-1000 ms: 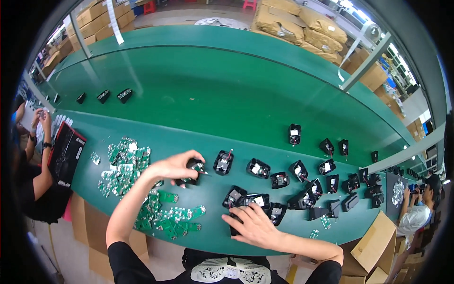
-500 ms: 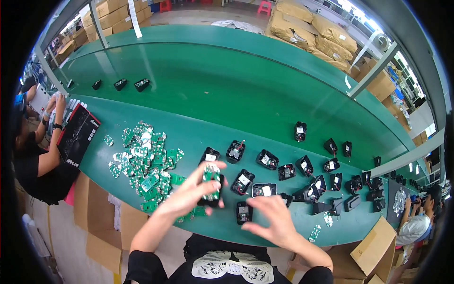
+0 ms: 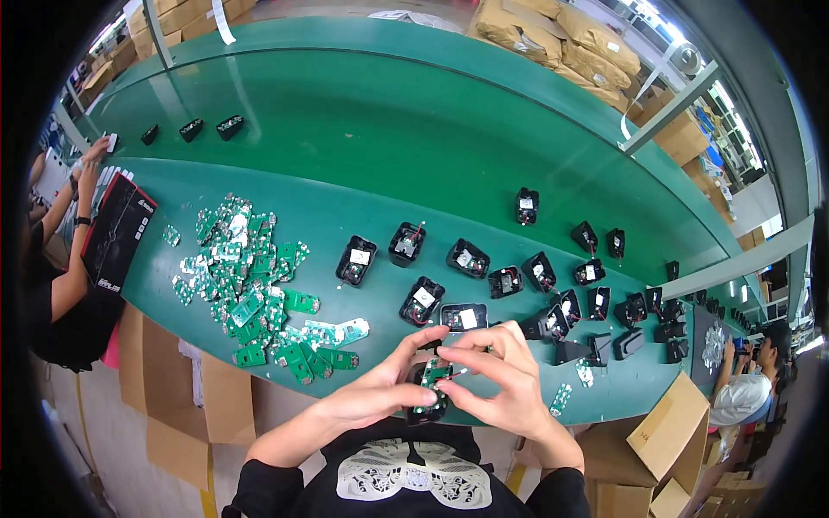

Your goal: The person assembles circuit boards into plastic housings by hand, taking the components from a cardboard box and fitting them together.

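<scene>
We cradle the black housing [image 3: 427,393] in our left hand [image 3: 380,393]; its long axis runs away from us; our right hand [image 3: 501,380] pinches the green board [image 3: 433,373] directly over it.

Single view, head-worn fisheye camera, the left one of a side-by-side pair. It is looking steeply down from above the person's chest onto the green surface [image 3: 285,216], which is stretching away beyond the hands and bowing toward the round dark rim. Left hand [image 3: 380,393] and right hand [image 3: 496,380] are sitting close under the lens, low and centre, forearms entering from the bottom edge. Far past the hands, cardboard boxes [image 3: 561,43] are showing small. Co-workers are appearing at the extreme left and right edges. No second view is sharing the scene.
</scene>
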The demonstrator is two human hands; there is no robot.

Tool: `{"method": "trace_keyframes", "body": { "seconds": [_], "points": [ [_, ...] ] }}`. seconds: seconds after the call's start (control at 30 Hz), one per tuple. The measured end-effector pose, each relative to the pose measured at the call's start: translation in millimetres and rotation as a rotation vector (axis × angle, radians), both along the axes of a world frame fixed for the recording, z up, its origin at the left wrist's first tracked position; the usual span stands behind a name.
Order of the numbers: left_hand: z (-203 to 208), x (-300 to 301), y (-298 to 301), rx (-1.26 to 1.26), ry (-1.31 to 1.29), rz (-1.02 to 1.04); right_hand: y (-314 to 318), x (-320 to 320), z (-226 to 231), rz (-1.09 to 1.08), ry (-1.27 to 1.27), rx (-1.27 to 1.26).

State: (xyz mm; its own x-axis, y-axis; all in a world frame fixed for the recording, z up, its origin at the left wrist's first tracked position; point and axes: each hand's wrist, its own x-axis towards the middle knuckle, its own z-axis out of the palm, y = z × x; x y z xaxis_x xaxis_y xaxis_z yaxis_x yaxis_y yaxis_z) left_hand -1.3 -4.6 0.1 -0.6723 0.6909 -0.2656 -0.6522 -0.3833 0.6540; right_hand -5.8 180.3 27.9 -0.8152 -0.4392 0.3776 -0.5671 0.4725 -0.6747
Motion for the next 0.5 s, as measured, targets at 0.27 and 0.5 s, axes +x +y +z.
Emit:
{"method": "trace_keyframes", "body": {
  "seconds": [0.27, 0.5],
  "points": [
    [-19, 4, -2, 0.237, -0.157, -0.028, 7, -4, -3, -0.034, -0.32, -0.214],
    [-25, 9, 2, 0.307, -0.067, 0.042, 12, -13, 6, -0.068, -0.964, -0.598]
  ]
}}
